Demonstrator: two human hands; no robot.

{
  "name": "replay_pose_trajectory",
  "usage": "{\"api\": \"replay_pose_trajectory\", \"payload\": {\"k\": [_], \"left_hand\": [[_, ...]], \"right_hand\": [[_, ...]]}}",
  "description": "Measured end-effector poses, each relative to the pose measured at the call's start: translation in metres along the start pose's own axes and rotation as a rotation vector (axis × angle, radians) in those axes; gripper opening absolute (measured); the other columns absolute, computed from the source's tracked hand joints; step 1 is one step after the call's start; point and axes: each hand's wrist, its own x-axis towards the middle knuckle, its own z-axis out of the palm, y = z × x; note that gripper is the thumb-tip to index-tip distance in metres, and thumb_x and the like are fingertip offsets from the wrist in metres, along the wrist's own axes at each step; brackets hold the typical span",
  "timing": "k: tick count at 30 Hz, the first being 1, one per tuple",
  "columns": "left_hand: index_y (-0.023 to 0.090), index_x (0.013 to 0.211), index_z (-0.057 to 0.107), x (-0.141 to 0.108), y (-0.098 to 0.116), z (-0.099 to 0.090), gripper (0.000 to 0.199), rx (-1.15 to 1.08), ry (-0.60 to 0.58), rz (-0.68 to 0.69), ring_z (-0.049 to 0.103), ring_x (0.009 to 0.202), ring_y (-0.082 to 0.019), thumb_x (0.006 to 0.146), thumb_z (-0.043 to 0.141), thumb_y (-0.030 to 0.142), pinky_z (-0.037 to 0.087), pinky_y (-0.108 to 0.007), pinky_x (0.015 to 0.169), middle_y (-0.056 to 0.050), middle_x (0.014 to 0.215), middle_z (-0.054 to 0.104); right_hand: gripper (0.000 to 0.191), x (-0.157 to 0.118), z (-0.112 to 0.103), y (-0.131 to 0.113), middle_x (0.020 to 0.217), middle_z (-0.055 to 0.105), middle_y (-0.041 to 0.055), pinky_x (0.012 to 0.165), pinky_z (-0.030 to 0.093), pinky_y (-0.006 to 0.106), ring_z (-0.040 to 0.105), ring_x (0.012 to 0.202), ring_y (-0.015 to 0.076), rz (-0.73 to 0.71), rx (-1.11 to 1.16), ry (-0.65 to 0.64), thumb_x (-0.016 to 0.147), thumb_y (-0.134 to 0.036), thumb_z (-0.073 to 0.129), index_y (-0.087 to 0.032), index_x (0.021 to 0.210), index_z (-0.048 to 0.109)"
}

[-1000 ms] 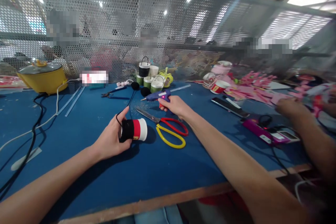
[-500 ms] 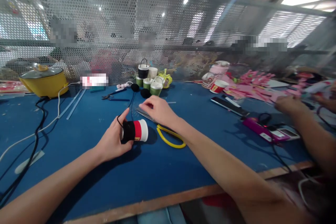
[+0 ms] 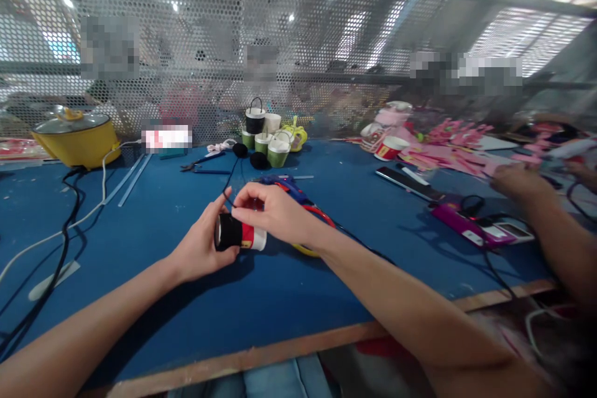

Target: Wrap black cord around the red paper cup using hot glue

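Note:
My left hand point(image 3: 200, 242) is wrapped around a small paper cup point(image 3: 254, 237) lying on its side, white at the rim with a red band and black cord wound on the other end. At the cup's upper side, my right hand point(image 3: 275, 211) pinches the black cord point(image 3: 227, 189) between thumb and fingers. The cord stretches back toward a black ball point(image 3: 240, 150). Under my right wrist lie scissors with a yellow handle point(image 3: 308, 251), mostly covered. A blue glue gun point(image 3: 285, 185) lies just behind my right hand.
Pliers point(image 3: 205, 168) and several green and black cups point(image 3: 278, 152) stand or lie farther back. A yellow pot point(image 3: 77, 140) with cables is on the left. To the right are a phone point(image 3: 408, 185), a purple power strip point(image 3: 471, 224), pink pieces point(image 3: 448, 158) and another person's hand point(image 3: 522, 183).
My right hand has moved from over the scissors down to the cup and now pinches the black cord. The glue gun has come into view behind it. My left hand keeps its hold.

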Motion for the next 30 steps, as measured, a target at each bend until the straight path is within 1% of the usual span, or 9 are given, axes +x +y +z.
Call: {"api": "replay_pose_trajectory", "payload": {"k": [1,3,5,8,13,15,23,26,30], "left_hand": [[0.021,0.143,0.01,0.0,0.001,0.0,0.089,-0.032,-0.023,-0.031,0.054,0.099,-0.024,0.07,0.061,0.018,0.046,-0.047,0.09,-0.012,0.12,0.045],[0.022,0.143,0.007,-0.001,0.004,0.0,0.091,-0.095,-0.07,-0.079,0.056,0.084,-0.018,0.07,0.06,0.019,0.051,-0.04,0.079,-0.009,0.112,0.046],[0.023,0.143,0.006,-0.002,0.008,0.0,0.092,-0.14,-0.102,-0.095,0.055,0.08,-0.016,0.069,0.06,0.019,0.052,-0.035,0.074,-0.008,0.109,0.045],[0.023,0.143,0.008,-0.004,0.011,0.0,0.091,-0.148,-0.119,-0.084,0.055,0.083,-0.018,0.068,0.06,0.018,0.051,-0.035,0.075,-0.008,0.11,0.044],[0.022,0.143,0.013,-0.006,0.01,0.002,0.089,-0.047,-0.114,0.027,0.053,0.099,-0.023,0.068,0.06,0.016,0.044,-0.041,0.092,-0.01,0.115,0.046],[0.024,0.143,0.012,-0.007,0.009,0.003,0.089,-0.005,-0.104,0.073,0.052,0.104,-0.024,0.069,0.06,0.016,0.042,-0.042,0.095,-0.01,0.116,0.046],[0.03,0.143,0.007,-0.008,0.011,0.002,0.091,0.148,-0.056,0.263,0.046,0.108,-0.027,0.07,0.059,0.012,0.043,-0.045,0.092,-0.01,0.118,0.044],[0.03,0.143,0.007,-0.008,0.012,0.001,0.089,0.195,-0.035,0.324,0.046,0.107,-0.027,0.072,0.057,0.012,0.044,-0.046,0.091,-0.01,0.117,0.044],[0.029,0.143,0.007,-0.008,0.012,0.0,0.085,0.266,-0.021,0.393,0.045,0.109,-0.027,0.075,0.055,0.011,0.044,-0.045,0.091,-0.012,0.12,0.043]], "right_hand": [[0.008,-0.001,-0.004,0.002,0.07,0.055,-0.0021,0.063,0.04,0.026,0.049,0.065,0.0107,0.035,0.037,0.012,0.077,-0.022,0.057,-0.017,0.072,0.054],[0.012,-0.003,-0.009,0.007,0.066,0.052,-0.0034,0.06,0.038,0.026,0.047,0.06,0.01,0.096,0.097,0.023,0.076,-0.028,0.058,-0.017,0.072,0.054],[0.016,-0.005,-0.011,0.013,0.064,0.05,-0.0039,0.057,0.037,0.026,0.044,0.057,0.0095,0.137,0.156,0.035,0.075,-0.031,0.059,-0.017,0.074,0.053],[0.019,-0.006,-0.008,0.022,0.065,0.049,-0.0038,0.056,0.036,0.025,0.043,0.058,0.0096,0.158,0.201,0.058,0.074,-0.034,0.059,-0.017,0.074,0.053],[0.018,-0.007,-0.003,0.028,0.067,0.048,-0.0036,0.058,0.035,0.026,0.043,0.062,0.0103,0.161,0.191,0.071,0.075,-0.034,0.058,-0.017,0.073,0.052],[0.018,-0.009,-0.002,0.029,0.068,0.048,-0.0033,0.058,0.035,0.025,0.043,0.063,0.0106,0.175,0.185,0.072,0.075,-0.034,0.057,-0.017,0.073,0.052],[0.027,-0.015,-0.001,0.032,0.064,0.045,-0.0045,0.055,0.033,0.024,0.039,0.06,0.01,0.246,0.226,0.038,0.074,-0.042,0.062,-0.017,0.072,0.05],[0.025,-0.016,-0.001,0.032,0.066,0.046,-0.0038,0.058,0.034,0.025,0.04,0.062,0.0107,0.261,0.214,0.013,0.076,-0.04,0.059,-0.017,0.073,0.05],[0.019,-0.017,-0.001,0.03,0.073,0.05,-0.0019,0.064,0.036,0.027,0.045,0.067,0.0118,0.298,0.171,-0.041,0.084,-0.035,0.05,-0.017,0.078,0.051]]}}
